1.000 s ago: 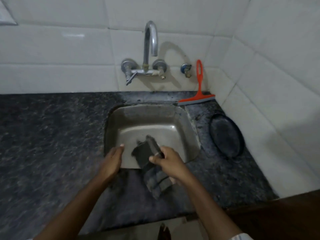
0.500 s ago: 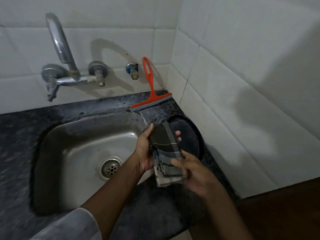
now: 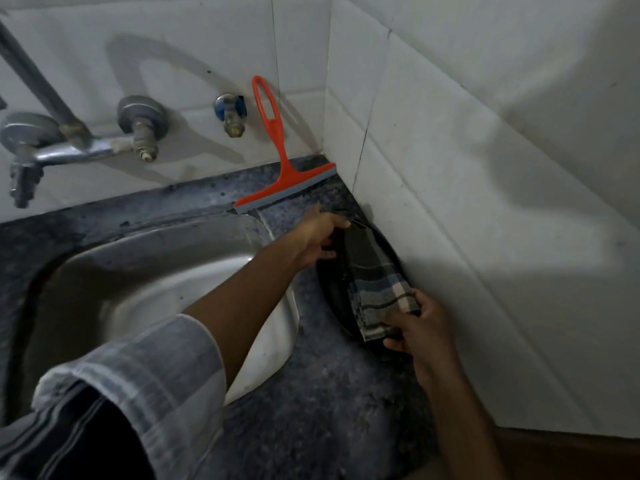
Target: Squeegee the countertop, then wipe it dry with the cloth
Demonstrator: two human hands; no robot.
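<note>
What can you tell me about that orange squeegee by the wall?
The squeegee looks like orange plastic, with a long looped handle and a wide head edged by a grey blade strip. It stands on the dark speckled countertop behind the sink's back right corner, blade down, handle leaning against the white tiled wall beside a small tap valve. No hand touches it.

The scene is dim and slightly grainy, lit from behind and above the person, so soft broad shadows fall across the white tiles (image 3: 485, 168) on the right and the tap (image 3: 52, 140) throws a looping shadow on the back wall. The steel sink (image 3: 156, 271) shows a dull sheen without hard glare. Wide-angle bending curves the tile lines toward the edges, and the near sleeve (image 3: 138, 393) is soft.
</note>
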